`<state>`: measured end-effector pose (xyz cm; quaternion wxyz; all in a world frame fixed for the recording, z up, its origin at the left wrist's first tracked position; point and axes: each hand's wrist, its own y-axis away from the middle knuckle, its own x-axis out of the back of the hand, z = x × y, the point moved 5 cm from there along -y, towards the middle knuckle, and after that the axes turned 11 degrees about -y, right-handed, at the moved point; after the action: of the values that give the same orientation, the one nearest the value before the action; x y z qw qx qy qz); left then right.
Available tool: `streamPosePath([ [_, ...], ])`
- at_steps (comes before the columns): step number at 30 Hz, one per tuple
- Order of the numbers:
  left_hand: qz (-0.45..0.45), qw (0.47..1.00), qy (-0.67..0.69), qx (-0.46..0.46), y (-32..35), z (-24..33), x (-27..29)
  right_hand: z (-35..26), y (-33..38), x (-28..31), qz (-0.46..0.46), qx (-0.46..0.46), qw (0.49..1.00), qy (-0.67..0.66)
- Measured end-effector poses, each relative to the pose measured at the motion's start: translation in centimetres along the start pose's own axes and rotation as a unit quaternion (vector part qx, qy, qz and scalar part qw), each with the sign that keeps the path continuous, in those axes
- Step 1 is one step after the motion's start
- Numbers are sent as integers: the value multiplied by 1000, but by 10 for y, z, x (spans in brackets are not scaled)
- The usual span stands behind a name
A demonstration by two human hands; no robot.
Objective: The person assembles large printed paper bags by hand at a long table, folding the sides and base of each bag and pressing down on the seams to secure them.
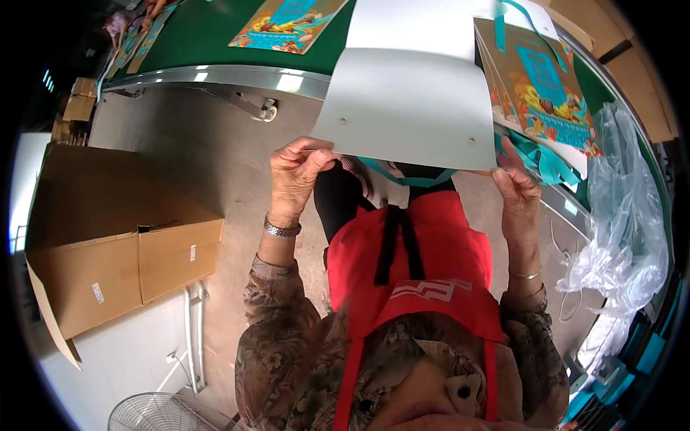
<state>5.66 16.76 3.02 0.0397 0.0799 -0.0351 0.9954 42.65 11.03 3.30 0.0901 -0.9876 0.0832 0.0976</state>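
Both hands, left hand [296, 172] and right hand [516, 188], pinch the near edge of the white card sheet [410, 108], which looks light, stiff and bendable, below the green table [208, 36].

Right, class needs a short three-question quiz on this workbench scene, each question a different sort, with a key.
1. True or false: both hands hold the white sheet by its near edge.
2. Which lies on the green table to the right of the sheet? A) a stack of printed bags B) a fan C) a brown box
3. Fill in: the left hand wears a metal ____ at the wrist.

Key:
1. True: the left hand and the right hand each pinch a near corner.
2. A
3. Watch
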Motion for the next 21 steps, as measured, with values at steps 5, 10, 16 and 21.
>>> streamPosePath([
  [5, -27, 993, 48, 101, 18, -11, -19, 31, 34, 28, 74, -196, 975, -70],
  [10, 9, 982, 107, 156, 33, -34, -26, 39, 45, 9, 79, -240, 951, -177],
  [16, 95, 977, 112, 157, 41, -40, -34, 55, 45, 14, 139, -221, 952, -157],
  [21, 157, 974, 107, 124, 45, -53, -45, 58, 37, 19, 171, -163, 971, -26],
])
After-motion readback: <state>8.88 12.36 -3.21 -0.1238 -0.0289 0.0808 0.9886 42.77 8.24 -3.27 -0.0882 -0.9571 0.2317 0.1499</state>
